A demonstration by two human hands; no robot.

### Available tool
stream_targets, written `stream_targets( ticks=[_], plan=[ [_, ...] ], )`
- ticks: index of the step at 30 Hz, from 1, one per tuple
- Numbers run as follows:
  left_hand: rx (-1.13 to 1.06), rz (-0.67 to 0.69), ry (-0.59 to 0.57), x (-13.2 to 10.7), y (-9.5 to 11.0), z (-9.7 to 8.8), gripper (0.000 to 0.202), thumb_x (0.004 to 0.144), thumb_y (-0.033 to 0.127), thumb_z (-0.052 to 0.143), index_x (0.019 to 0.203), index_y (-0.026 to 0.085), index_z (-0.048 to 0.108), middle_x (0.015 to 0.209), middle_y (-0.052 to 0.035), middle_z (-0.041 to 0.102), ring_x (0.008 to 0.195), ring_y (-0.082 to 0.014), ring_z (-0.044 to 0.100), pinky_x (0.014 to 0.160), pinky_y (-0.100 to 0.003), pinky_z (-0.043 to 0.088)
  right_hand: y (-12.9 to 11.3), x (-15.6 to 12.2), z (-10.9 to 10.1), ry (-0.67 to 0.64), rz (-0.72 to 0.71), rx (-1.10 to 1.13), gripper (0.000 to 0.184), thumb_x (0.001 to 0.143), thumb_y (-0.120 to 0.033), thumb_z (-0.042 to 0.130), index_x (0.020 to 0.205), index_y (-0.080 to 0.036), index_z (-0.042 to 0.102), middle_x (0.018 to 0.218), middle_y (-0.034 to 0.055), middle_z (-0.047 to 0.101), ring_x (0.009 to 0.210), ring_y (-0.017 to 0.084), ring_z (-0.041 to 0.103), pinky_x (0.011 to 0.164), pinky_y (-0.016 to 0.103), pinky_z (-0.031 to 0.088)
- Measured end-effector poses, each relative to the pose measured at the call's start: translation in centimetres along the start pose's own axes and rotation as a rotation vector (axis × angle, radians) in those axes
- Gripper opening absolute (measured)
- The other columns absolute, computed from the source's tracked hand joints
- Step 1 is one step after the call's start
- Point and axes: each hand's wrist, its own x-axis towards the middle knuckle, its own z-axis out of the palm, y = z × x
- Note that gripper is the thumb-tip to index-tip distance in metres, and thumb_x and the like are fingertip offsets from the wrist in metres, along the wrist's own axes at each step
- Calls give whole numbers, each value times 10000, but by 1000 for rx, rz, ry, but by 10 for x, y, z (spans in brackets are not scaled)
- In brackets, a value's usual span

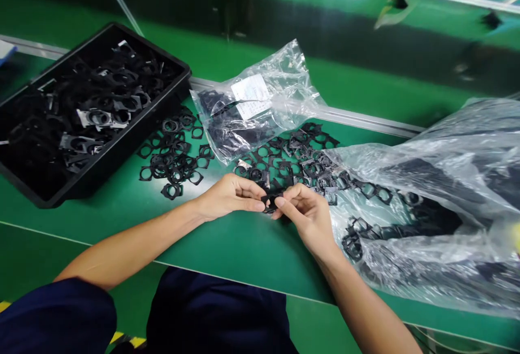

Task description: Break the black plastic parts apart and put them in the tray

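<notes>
Near the front of the green table (227,240), a small black plastic part (270,201) is pinched between both my hands. My left hand (231,198) grips its left end with thumb and fingers. On the other end, my right hand (304,210) presses with its thumb on top and its fingers curled below. The part's details are mostly covered by fingertips. Just beyond my hands lies a spread of loose black frames with round holes (303,167). Another pile of similar black frames (174,159) sits to the left.
A black bin (179,80) full of dark parts stands at the left. Behind my hands lies a clear labelled bag (284,83) of black pieces. A large open plastic bag (447,164) with more frames covers the right side. A green panel (260,29) rises behind.
</notes>
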Motion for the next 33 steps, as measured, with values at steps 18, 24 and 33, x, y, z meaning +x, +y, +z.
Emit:
stream_targets(
  ticks=[18, 24, 33],
  plan=[
    [17, 99, -35, 3, -5, -3, 297, 632, 401, 941, 749, 161, 809, 750, -50, 748, 659, -133, 677, 614, -248, 542, -1, -2, 3, 33, -45, -3, 415, 778, -523, 821, 726, -210, 553, 626, -32, 652, 521, 131, 676, 517, 237, 544],
    [33, 71, -76, 3, -4, -5, 331, 647, 419, 930, 750, 144, 778, 749, -45, 732, 661, -135, 668, 626, -258, 537, 3, -2, 3, 16, -59, -51, 390, 830, -513, 778, 741, -209, 550, 646, -23, 660, 540, 130, 678, 543, 241, 556],
    [21, 42, 65, 1, -2, 5, 416, 728, 467, 867, 864, 128, 668, 689, -15, 709, 645, -159, 727, 648, -246, 537, 1, -2, 3, 95, -79, -72, 361, 819, -476, 796, 719, -209, 575, 597, -27, 639, 504, 118, 621, 523, 235, 512]
  ],
)
